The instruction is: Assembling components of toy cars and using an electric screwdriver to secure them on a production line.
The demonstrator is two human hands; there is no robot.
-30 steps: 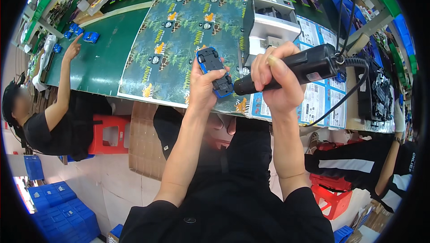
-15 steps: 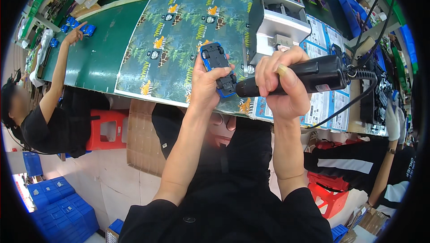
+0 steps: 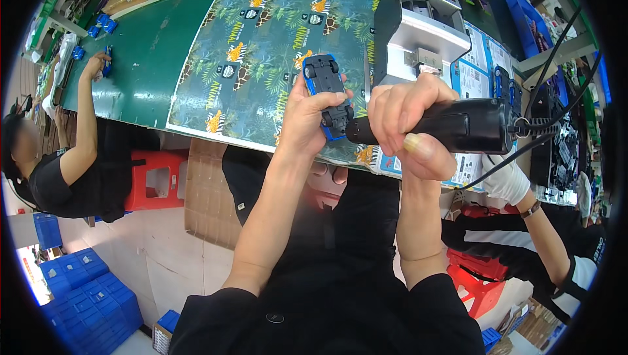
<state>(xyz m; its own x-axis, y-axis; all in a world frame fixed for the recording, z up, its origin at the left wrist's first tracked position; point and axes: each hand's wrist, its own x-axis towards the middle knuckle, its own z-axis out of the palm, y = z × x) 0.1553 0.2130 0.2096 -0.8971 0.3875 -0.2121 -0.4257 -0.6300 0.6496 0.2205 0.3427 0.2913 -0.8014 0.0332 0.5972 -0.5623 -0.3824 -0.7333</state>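
My left hand grips a small blue toy car, held upside down with its black underside and wheels facing me. My right hand is wrapped around a black electric screwdriver with a coiled black cable running off to the right. The screwdriver's tip meets the car's underside near its lower end. Both hands hover above the front edge of a patterned jungle-print mat on the green workbench.
A grey-white machine stands behind my hands. At the left a person in black reaches onto the bench near small blue cars. At the right another person wears a white glove. Red stools and blue crates stand below.
Both hands have risen closer to the camera with the car and screwdriver still together. The person at the left has shifted their arm on the bench.
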